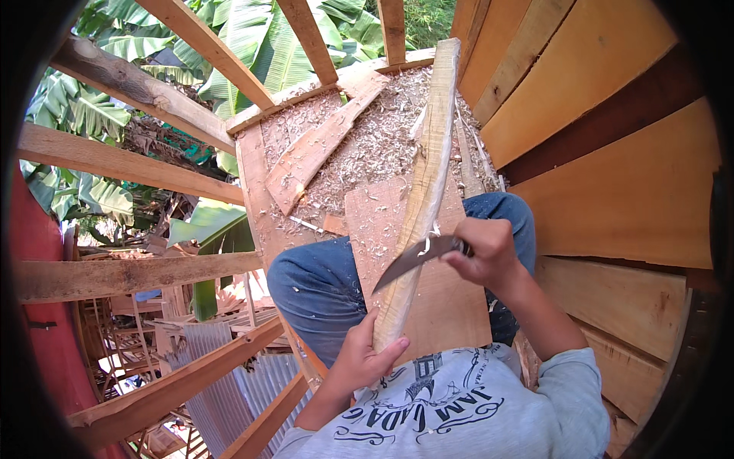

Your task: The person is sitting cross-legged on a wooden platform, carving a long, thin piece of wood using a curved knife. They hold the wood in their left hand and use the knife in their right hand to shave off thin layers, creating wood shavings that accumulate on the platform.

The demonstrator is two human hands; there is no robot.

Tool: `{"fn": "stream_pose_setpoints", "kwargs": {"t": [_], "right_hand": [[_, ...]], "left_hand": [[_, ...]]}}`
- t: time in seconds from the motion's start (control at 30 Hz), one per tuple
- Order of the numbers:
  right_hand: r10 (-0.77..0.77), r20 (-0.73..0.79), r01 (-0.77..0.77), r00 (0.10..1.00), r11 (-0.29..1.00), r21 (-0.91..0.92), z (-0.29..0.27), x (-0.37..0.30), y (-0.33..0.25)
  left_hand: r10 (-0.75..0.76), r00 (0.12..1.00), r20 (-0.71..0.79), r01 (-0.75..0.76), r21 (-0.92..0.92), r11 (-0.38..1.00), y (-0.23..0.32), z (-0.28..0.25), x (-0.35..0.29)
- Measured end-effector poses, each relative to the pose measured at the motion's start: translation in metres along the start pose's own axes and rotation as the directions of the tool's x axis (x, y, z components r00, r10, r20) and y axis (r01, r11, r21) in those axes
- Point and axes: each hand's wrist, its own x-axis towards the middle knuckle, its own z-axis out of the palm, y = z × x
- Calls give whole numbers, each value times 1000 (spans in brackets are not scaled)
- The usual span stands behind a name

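Note:
My left hand (370,353) is closed around the near end of a long, pale strip of wood (428,180), which reaches away from me to the far edge of the floor. In my right hand (489,252) is the handle of a knife with a wide dark blade (413,262). The blade lies across the strip, its tip pointing left and toward me, a little beyond my left hand. A small curled shaving (436,229) sits at the blade. Under the strip, a flat wooden board (451,314) rests across my lap.
Wood shavings (382,141) cover the floor ahead. A broken plank (321,145) lies there on the left. Wooden rails (138,167) fence the left and far sides, with banana leaves beyond. A plank wall (612,183) stands close on my right.

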Motion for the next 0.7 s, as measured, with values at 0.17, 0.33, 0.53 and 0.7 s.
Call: {"fn": "stream_pose_setpoints", "kwargs": {"t": [0.17, 0.33, 0.53, 0.7], "right_hand": [[-95, 120, 101, 988, 994, -43, -6, -3, -12], [482, -144, -422, 864, 850, 316, -23, 9, 37], [18, 113, -34, 993, 989, 142, -16, -3, -9], [61, 121, -72, 991, 993, 93, -21, -21, -13]], "left_hand": [[-97, 995, 7, 97, -94, 991, -6, 3, 4], [-12, 998, 59, 13, -21, 1000, -2, 0, 2], [-36, 999, 41, 38, -66, 997, -4, -1, 5], [-14, 1000, 18, 15, -88, 996, -4, -5, 8]]}}
